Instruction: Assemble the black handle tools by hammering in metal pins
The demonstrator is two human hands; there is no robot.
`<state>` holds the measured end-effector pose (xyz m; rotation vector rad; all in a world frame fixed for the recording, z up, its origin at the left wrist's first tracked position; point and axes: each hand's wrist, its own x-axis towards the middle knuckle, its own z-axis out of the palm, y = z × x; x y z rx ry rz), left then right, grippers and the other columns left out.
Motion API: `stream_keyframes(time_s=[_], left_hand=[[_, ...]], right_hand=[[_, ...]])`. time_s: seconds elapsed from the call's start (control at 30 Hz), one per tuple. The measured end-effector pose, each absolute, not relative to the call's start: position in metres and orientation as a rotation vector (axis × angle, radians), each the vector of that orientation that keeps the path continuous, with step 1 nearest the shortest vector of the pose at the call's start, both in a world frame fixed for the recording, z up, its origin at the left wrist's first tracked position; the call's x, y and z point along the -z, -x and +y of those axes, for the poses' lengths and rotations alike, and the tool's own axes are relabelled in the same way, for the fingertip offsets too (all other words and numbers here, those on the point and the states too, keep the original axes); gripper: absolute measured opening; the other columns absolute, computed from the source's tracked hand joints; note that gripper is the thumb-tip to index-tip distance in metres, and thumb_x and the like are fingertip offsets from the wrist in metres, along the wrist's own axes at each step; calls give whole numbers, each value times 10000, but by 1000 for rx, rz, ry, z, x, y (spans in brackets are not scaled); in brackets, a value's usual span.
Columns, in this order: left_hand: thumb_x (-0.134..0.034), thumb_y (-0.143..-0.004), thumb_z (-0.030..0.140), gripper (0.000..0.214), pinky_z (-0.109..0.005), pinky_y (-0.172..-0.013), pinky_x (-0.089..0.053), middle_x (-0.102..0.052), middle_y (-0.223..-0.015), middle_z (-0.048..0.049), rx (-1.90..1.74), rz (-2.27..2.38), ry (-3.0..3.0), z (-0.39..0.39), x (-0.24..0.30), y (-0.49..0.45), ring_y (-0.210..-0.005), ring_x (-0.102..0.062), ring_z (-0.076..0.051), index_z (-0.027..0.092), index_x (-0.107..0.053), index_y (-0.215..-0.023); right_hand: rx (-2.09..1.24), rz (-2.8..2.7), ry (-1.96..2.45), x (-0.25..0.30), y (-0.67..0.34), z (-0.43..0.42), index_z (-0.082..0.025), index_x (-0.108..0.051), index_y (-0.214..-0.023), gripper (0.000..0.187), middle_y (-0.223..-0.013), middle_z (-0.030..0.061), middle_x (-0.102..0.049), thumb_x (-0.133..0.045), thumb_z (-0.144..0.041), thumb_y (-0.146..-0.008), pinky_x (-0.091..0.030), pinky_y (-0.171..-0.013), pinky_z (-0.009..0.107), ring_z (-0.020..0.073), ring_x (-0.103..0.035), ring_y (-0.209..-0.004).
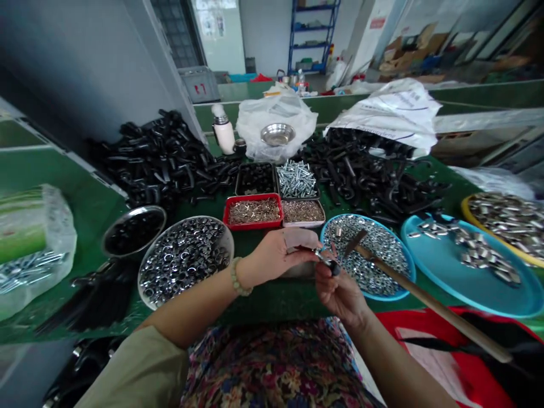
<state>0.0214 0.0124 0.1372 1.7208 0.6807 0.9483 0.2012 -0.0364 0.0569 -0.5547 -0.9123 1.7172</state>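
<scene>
My left hand (278, 255), with pale wrapping over its fingers and a beaded bracelet at the wrist, reaches over the middle of the bench. Its fingertips are pinched at a small shiny metal piece whose kind I cannot make out. Just right of it, my right hand (340, 294) is closed around a small black part (334, 267), which meets the metal piece between both hands. Beside them a hammer (408, 283) with a wooden handle lies with its head over a blue-rimmed tray (385, 297) of small metal parts.
A white bowl (143, 283) of metal rings stands left, near a steel bowl (159, 218) of black pieces. Ahead are a red tray (250, 226) of pins and a tray of screws (296, 178). Black handle-like parts (161, 158) are heaped behind; a blue tray (450, 277) stands right.
</scene>
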Motion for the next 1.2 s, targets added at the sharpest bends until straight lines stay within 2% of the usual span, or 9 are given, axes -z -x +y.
stream_keyframes(time_s=[0.07,0.23,0.43,0.53,0.67,0.87,0.97,1.07,1.2], left_hand=[[-689,-800,263,142,-283,-815,-509,-688,-920,-44,-931,721,-1746,7,-136,-8,-861,-642,-158,183,-696,-917],[-632,-841,292,160,-253,-666,-509,-664,-764,-10,-560,832,-1646,10,-134,21,-673,-613,-119,153,-668,-911],[-613,-860,236,118,-282,-856,-515,-686,-958,-58,-907,720,-1856,-7,-139,24,-910,-641,-149,162,-664,-937],[-580,-879,208,218,-288,-876,-529,-688,-1065,-92,-1034,666,-1821,-14,-129,22,-965,-655,-169,164,-649,-1081],[-522,-899,177,270,-363,-1008,-464,-643,-1185,-95,-1120,735,-1915,-11,-118,22,-1110,-602,-195,196,-615,-1151],[-427,-970,256,486,-385,-970,-479,-698,-953,-88,-893,581,-1702,-12,-135,27,-1145,-599,-212,223,-316,-1443],[-438,-969,286,477,-416,-1052,-412,-687,-1057,-95,-947,714,-1719,-11,-141,28,-1182,-570,-218,230,-343,-1433],[-388,-985,279,488,-400,-1018,-447,-711,-947,-78,-728,511,-1699,-4,-139,28,-1129,-602,-201,217,-300,-1461],[-533,-915,252,345,-353,-966,-481,-685,-1073,-71,-857,740,-1694,23,-123,31,-1041,-628,-183,219,-566,-1256]], right_hand=[[-1688,-1023,586,-65,-201,-41,-277,-627,-995,218,-702,-32,-597,-669,-418,-836,-485,-473,130,53,-525,-489],[-1288,-1701,886,-86,-207,-44,-270,-702,-1056,187,-1016,56,-709,-597,-264,-901,-535,-891,283,165,-656,-1002],[-1916,-774,549,-72,-178,-48,-297,-672,-953,228,-742,-53,-668,-781,-302,-752,-520,-558,76,23,-606,-559],[-2101,-486,449,-72,-172,-50,-275,-672,-927,296,-706,-71,-641,-834,-231,-683,-486,-537,18,-18,-553,-502],[-2006,-586,494,-75,-177,-46,-267,-686,-916,273,-736,-45,-683,-830,-233,-687,-514,-549,57,13,-618,-549],[-1722,-820,735,-61,-183,-38,-246,-694,-894,232,-765,-11,-720,-816,-300,-704,-566,-599,168,89,-683,-622],[-1637,-870,801,-53,-184,-35,-244,-683,-893,227,-762,-11,-714,-803,-326,-719,-571,-632,200,96,-680,-633],[-1627,-898,846,-45,-182,-30,-240,-673,-904,248,-792,-7,-718,-802,-339,-716,-572,-636,222,101,-672,-638],[-1619,-865,861,-36,-176,-23,-243,-653,-908,271,-803,-6,-720,-801,-355,-711,-578,-679,245,116,-682,-689]])
